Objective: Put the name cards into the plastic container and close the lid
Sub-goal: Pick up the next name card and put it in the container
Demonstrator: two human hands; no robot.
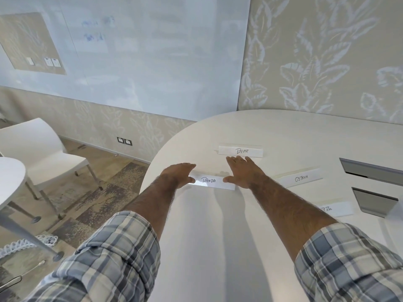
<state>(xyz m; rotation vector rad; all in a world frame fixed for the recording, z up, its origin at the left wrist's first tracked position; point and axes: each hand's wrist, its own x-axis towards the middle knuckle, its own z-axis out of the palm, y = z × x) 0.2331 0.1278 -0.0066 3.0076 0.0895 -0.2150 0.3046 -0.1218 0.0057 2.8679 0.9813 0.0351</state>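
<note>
A white name card marked PANDA [211, 182] stands on the white table [218, 236] between my two hands. My left hand [177, 174] grips its left end and my right hand [241, 171] holds its right end with the thumb, fingers spread flat. Behind them stands a card marked BEAR [241, 151]. A card marked OSTRICH [302, 178] is to the right, and a fourth card [337, 209] nearer me is partly hidden by my right forearm. No plastic container is in view.
Two grey recessed hatches [370, 171] [374, 202] sit in the table at the right. The table's rounded edge curves left of my left hand. A white chair [37, 153] and another white table [11, 179] stand on the floor at left. Walls lie behind.
</note>
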